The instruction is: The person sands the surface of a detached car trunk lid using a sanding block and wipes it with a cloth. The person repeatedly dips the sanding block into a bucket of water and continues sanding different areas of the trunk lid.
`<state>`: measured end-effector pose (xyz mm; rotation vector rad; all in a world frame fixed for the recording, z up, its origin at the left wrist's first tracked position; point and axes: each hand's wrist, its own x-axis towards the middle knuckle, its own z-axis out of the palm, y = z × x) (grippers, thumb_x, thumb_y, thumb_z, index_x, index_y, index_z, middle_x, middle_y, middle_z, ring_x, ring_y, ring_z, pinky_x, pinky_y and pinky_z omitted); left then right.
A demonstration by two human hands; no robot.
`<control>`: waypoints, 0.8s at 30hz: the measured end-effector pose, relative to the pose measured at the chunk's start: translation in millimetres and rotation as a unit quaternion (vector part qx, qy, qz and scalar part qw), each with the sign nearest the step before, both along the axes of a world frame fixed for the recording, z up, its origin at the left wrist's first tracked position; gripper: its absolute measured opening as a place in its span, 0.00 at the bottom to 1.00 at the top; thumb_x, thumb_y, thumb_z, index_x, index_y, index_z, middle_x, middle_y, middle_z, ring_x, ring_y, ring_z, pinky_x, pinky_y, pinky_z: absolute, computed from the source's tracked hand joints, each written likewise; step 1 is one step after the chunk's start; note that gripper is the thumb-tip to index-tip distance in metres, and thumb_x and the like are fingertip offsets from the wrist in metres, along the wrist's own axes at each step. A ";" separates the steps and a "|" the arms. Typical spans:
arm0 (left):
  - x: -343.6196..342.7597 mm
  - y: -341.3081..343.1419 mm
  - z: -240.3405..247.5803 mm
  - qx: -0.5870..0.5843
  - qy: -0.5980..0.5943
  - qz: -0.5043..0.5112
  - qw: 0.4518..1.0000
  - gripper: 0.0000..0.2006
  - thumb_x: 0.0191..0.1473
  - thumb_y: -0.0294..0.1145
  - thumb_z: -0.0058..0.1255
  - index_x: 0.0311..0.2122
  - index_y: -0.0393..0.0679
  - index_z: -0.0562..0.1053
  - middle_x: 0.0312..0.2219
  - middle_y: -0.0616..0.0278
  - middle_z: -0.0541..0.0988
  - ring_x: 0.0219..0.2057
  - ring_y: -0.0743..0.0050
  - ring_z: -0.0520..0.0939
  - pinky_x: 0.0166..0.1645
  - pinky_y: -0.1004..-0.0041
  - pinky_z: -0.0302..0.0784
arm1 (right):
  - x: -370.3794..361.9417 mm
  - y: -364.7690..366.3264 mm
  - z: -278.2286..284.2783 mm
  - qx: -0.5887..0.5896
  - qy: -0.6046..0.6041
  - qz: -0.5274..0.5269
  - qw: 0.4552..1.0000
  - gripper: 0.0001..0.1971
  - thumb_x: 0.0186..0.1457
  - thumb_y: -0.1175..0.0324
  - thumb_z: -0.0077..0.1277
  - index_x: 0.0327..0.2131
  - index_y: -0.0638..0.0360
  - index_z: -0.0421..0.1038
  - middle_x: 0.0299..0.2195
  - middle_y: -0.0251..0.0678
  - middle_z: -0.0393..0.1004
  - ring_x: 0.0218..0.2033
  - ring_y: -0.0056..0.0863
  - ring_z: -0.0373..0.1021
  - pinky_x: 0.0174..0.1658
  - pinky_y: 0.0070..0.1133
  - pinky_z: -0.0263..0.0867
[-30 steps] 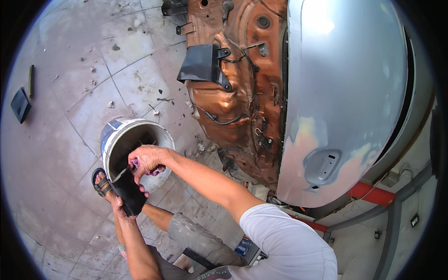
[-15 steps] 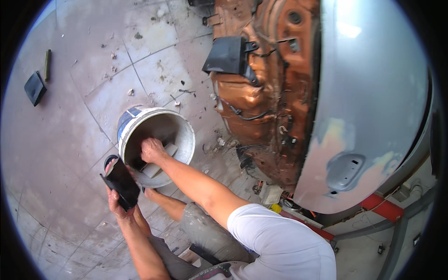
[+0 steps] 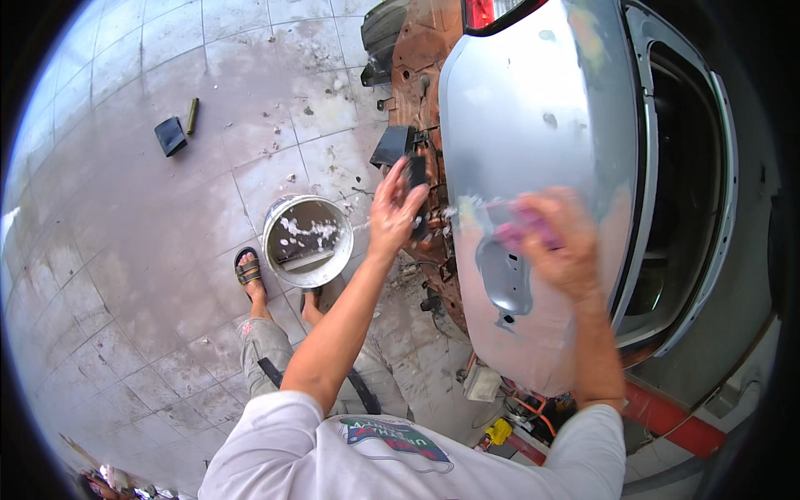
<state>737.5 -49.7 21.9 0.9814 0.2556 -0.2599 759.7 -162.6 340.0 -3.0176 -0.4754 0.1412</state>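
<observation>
My right hand [image 3: 562, 250], smeared by motion, grips a wet pink sponge [image 3: 529, 229] at the silver car panel [image 3: 521, 125]. The panel has a recessed oval handle area [image 3: 506, 279] ringed by pinkish sanded filler. Water drops [image 3: 450, 212] fly beside the panel's left edge. In my left hand [image 3: 393, 212], raised just left of the panel, is a dark sheet that looks like sandpaper [image 3: 415, 175]; its lower part blurs into the dark background. Below that hand's left side stands a white-rimmed bucket [image 3: 344, 267] of murky water, its surface splashing, with a pale block [image 3: 307, 262] inside.
Exposed orange-brown bodywork [image 3: 417, 58] runs along the panel's left side, with a black bracket [image 3: 392, 146] jutting out. A dark folded sheet [image 3: 171, 137] and an olive stick [image 3: 193, 116] lie on the tiled floor. A red beam [image 3: 675, 417] stands at lower right.
My right hand has come out of the bucket and risen to the panel with the pink sponge. My left hand has moved up and right with the dark sheet. The view has shifted toward the car.
</observation>
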 end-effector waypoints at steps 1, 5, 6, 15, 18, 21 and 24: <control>32.5 -6.3 27.9 0.118 -0.061 0.031 0.991 0.35 0.59 0.42 0.72 0.70 0.50 0.72 0.43 0.61 0.76 0.40 0.71 0.73 0.50 0.71 0.74 | 16.0 -19.7 32.5 -0.005 0.005 -0.026 1.000 0.28 0.46 0.68 0.72 0.54 0.48 0.79 0.48 0.38 0.79 0.44 0.40 0.80 0.46 0.34 0.79; 50.7 -63.5 48.3 0.210 -0.158 0.137 0.955 0.38 0.57 0.46 0.71 0.70 0.51 0.71 0.52 0.52 0.76 0.55 0.49 0.75 0.64 0.56 0.70 | 68.9 -114.1 94.0 -0.189 -0.044 0.076 0.978 0.41 0.44 0.51 0.76 0.63 0.43 0.74 0.66 0.38 0.72 0.70 0.45 0.64 0.71 0.49 0.58; 23.2 -78.1 46.7 0.251 -0.178 0.126 0.943 0.37 0.58 0.47 0.70 0.70 0.51 0.71 0.55 0.50 0.75 0.58 0.45 0.74 0.66 0.52 0.68 | 78.4 -135.9 99.0 -0.187 -0.040 0.074 0.979 0.44 0.43 0.47 0.77 0.65 0.42 0.73 0.69 0.38 0.70 0.74 0.45 0.59 0.75 0.52 0.51; 228.1 -60.3 17.4 0.203 -0.163 0.189 0.947 0.29 0.61 0.45 0.64 0.61 0.35 0.78 0.47 0.42 0.81 0.51 0.49 0.76 0.59 0.59 0.72 | 109.0 -148.7 70.5 -0.075 -0.111 0.134 0.982 0.44 0.43 0.48 0.76 0.64 0.51 0.74 0.65 0.38 0.75 0.70 0.49 0.65 0.72 0.45 0.58; 129.9 -81.8 23.8 0.272 -0.174 0.147 0.935 0.29 0.63 0.39 0.62 0.66 0.38 0.74 0.51 0.45 0.76 0.55 0.48 0.75 0.63 0.57 0.71 | 111.9 -145.7 58.5 -0.068 -0.149 0.070 0.984 0.41 0.44 0.56 0.76 0.62 0.56 0.74 0.62 0.40 0.76 0.66 0.49 0.67 0.71 0.45 0.59; -9.1 -102.9 42.4 0.207 -0.135 0.162 0.955 0.30 0.63 0.36 0.61 0.68 0.41 0.72 0.56 0.49 0.71 0.61 0.50 0.72 0.69 0.55 0.67 | 106.2 -148.5 66.5 -0.089 -0.147 0.081 0.982 0.41 0.45 0.59 0.76 0.62 0.60 0.73 0.61 0.40 0.77 0.64 0.48 0.67 0.70 0.43 0.59; 41.1 -105.2 29.7 0.142 -0.104 0.177 0.968 0.30 0.62 0.38 0.64 0.68 0.42 0.73 0.54 0.50 0.72 0.59 0.51 0.74 0.67 0.57 0.71 | 109.9 -147.8 70.7 -0.099 -0.140 0.072 0.982 0.41 0.46 0.62 0.76 0.63 0.63 0.71 0.61 0.42 0.76 0.64 0.47 0.66 0.70 0.41 0.58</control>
